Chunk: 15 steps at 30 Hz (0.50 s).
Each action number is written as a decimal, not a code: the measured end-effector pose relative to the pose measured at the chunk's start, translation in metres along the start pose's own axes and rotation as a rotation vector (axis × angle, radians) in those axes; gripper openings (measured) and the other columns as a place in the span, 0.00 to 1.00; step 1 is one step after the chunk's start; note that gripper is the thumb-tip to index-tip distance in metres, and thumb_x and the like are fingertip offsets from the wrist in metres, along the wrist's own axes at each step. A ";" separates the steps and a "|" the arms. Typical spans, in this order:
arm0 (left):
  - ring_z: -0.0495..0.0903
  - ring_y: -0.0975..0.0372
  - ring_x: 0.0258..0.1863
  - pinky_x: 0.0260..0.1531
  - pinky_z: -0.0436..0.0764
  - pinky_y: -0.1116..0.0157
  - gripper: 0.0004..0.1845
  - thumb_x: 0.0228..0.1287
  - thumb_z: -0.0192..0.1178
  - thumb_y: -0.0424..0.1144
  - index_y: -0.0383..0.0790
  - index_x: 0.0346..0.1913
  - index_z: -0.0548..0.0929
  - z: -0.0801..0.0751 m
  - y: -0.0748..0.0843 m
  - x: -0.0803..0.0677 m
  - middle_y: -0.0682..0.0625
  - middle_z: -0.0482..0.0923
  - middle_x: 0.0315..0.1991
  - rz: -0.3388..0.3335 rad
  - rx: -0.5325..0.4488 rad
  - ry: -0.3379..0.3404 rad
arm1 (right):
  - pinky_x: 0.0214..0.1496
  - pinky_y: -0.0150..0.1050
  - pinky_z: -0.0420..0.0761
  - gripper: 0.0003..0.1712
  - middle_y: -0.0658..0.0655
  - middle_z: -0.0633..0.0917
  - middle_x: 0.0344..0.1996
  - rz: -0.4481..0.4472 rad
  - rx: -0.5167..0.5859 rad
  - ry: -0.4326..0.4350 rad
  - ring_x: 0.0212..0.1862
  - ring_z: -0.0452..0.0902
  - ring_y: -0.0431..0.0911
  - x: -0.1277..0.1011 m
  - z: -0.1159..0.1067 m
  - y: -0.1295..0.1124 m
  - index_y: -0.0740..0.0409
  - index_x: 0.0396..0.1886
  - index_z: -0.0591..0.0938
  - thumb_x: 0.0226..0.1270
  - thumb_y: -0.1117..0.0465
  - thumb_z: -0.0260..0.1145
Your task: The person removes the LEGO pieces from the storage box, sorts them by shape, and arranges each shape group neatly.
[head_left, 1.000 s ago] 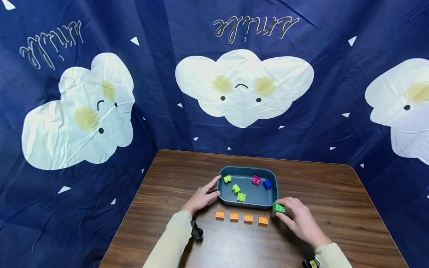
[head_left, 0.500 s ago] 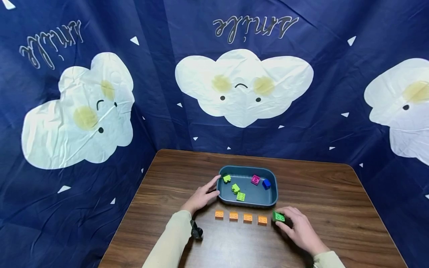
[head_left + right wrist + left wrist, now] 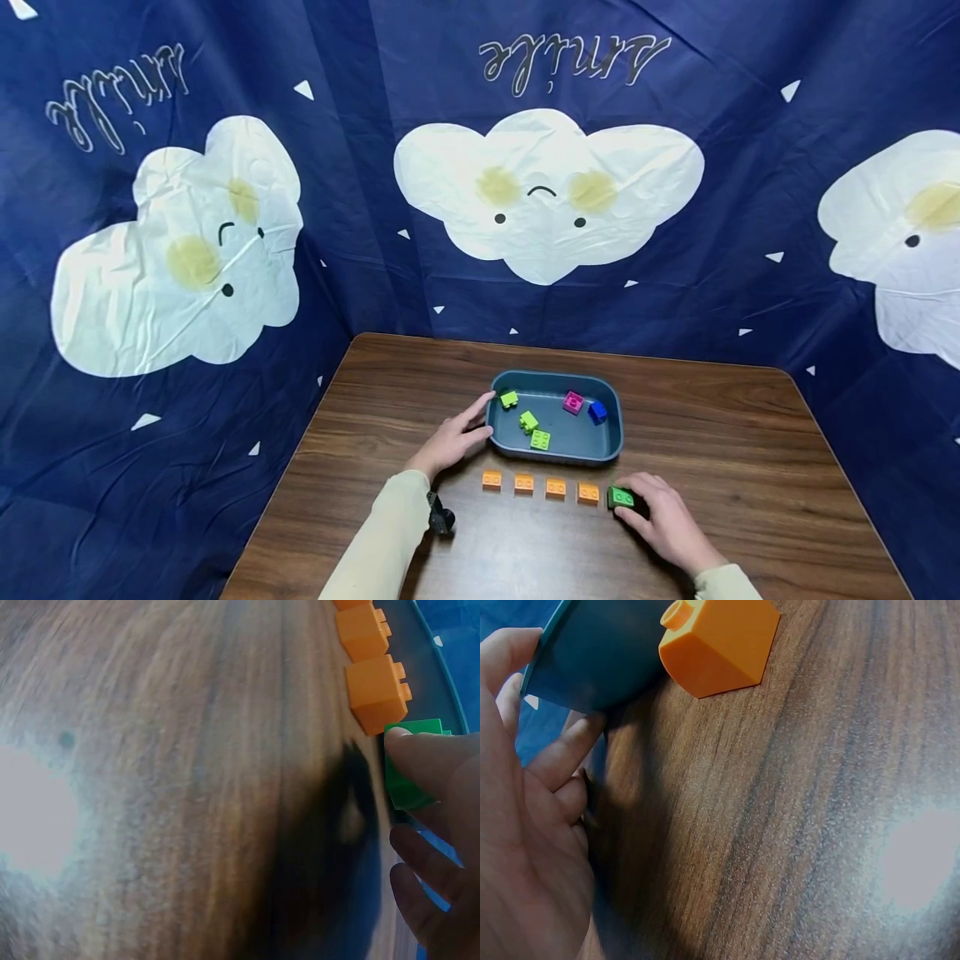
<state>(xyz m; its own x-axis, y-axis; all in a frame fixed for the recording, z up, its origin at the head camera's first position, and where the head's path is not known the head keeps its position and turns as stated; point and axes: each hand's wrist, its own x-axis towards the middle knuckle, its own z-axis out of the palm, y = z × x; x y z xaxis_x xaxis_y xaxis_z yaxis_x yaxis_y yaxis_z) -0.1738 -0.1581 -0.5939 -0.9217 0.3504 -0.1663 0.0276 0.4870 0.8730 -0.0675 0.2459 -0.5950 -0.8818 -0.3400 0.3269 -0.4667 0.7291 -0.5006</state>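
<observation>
I see four orange bricks (image 3: 540, 485) in row before tray (image 3: 611, 446); my right hand (image 3: 663, 521) pinches green brick (image 3: 620, 497) at row's right end; left hand (image 3: 452, 439), fingers relaxed, steadies tray; five bricks left inside.

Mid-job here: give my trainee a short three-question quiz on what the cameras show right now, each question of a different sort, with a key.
1. True or false: the right hand grips the green brick at the right end of the orange row.
2. How many orange bricks lie in the row in front of the tray?
3. What does the left hand touch? A) the pink brick B) the tray's left rim C) an orange brick

Key:
1. True. The wrist view shows fingers on it, beside the last orange brick.
2. Four.
3. B. The pink brick lies inside the tray, untouched.
</observation>
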 end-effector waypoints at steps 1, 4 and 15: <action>0.69 0.53 0.76 0.56 0.79 0.52 0.35 0.80 0.57 0.54 0.77 0.82 0.56 0.000 0.000 0.000 0.46 0.68 0.78 0.004 -0.001 -0.001 | 0.45 0.42 0.83 0.20 0.38 0.85 0.42 -0.002 0.001 -0.001 0.46 0.80 0.37 -0.001 0.001 0.001 0.48 0.47 0.88 0.55 0.63 0.84; 0.69 0.52 0.76 0.56 0.79 0.50 0.35 0.80 0.57 0.55 0.76 0.82 0.56 0.000 0.000 0.001 0.45 0.68 0.78 0.001 -0.001 -0.005 | 0.45 0.42 0.83 0.20 0.39 0.85 0.42 -0.012 0.004 0.004 0.45 0.80 0.37 -0.002 0.003 0.003 0.49 0.48 0.88 0.55 0.63 0.84; 0.69 0.52 0.76 0.60 0.78 0.49 0.35 0.81 0.57 0.53 0.74 0.83 0.56 0.000 0.001 0.000 0.45 0.67 0.78 0.008 0.004 -0.002 | 0.45 0.41 0.82 0.21 0.40 0.86 0.41 -0.032 -0.019 0.038 0.44 0.79 0.36 -0.004 0.010 0.006 0.50 0.46 0.89 0.52 0.64 0.86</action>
<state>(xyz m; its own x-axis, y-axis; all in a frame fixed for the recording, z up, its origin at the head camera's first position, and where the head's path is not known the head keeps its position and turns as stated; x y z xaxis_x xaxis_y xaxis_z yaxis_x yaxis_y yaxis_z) -0.1742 -0.1576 -0.5936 -0.9206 0.3562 -0.1600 0.0370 0.4873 0.8724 -0.0679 0.2456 -0.6077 -0.8631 -0.3407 0.3729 -0.4928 0.7295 -0.4742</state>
